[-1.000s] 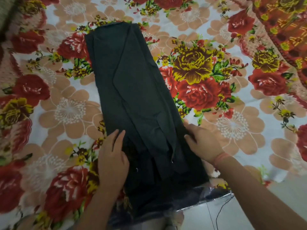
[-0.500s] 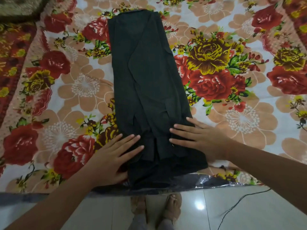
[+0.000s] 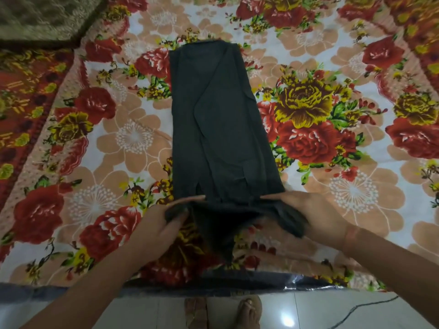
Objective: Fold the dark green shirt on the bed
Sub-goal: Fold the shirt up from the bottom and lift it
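The bed [image 3: 356,203] took up nearly everything in front of the person, its sheet a riot of red, yellow and peach flowers, with a brown patterned blanket [image 3: 47,17] at the far left corner. Down the middle lay the dark green shirt [image 3: 221,129], already narrowed to a long strip with its sides turned in. Its far end was flat on the sheet and its near end was raised off it, close to the bed's edge.

The cloth looked thin, light and limp. It sagged between the two hands and a loose tail drooped below them, so I judged it would hold no shape of its own and would bunch or slip open unless both sides were carried evenly. The two near corners seemed the sensible places to hold, with all layers pinched together so the tucked sides couldn't spill out.

That was where the hands were. The left hand [image 3: 164,222] pinched the near left corner, thumb on top and fingers curled beneath. The right hand [image 3: 318,217] gripped the near right corner, with a wad of cloth bunched against its palm. A thin cable [image 3: 361,309] trailed across the tiled floor below
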